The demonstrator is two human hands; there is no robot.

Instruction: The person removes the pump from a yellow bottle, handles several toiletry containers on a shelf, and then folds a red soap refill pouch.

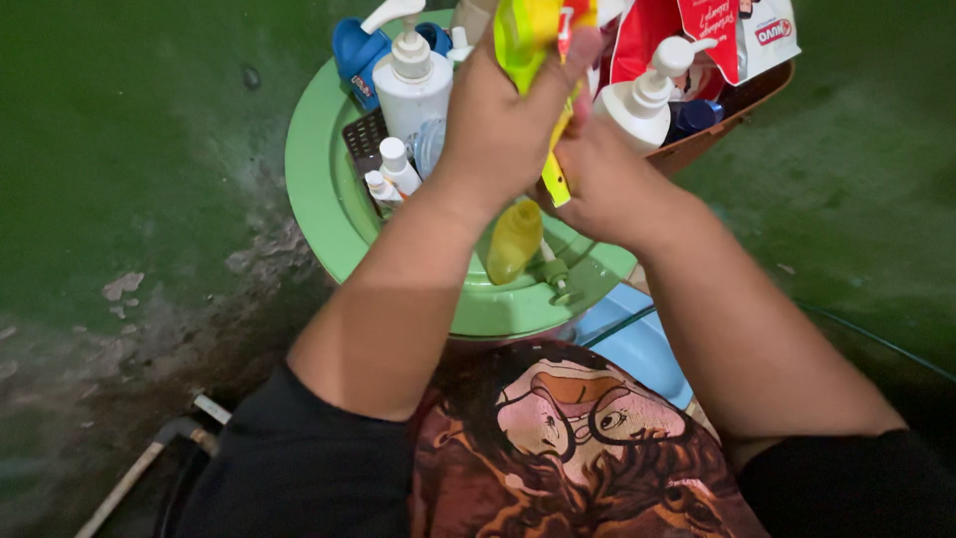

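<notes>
- Two bare forearms rise from black sleeves at the bottom of the frame and converge over a round green lid [329,214], elbows spread wide and wrists nearly meeting.
- Nearest the person, a small yellow bottle [515,241] lies on its side on the lid, just beneath the wrists; a loose green pump head [558,277] lies beside it.
- The left hand [503,120] is turned back-up, its fingers wrapped tight around the upper part of a yellow-green refill pouch [533,35], which is held upright above the lid.
- The right hand [597,174] sits lower and just beside the left, fingers pinched closed on the pouch's lower edge.
- Behind the hands, a white pump bottle [413,85] stands left of the pouch, with two small white bottles [390,174] in a dark tray near it and a blue bottle [357,50] farther back.
- Farthest off, another white pump bottle [645,100] and a red-and-white pouch [727,35] stand in a brown basket [742,110] at the right.
</notes>
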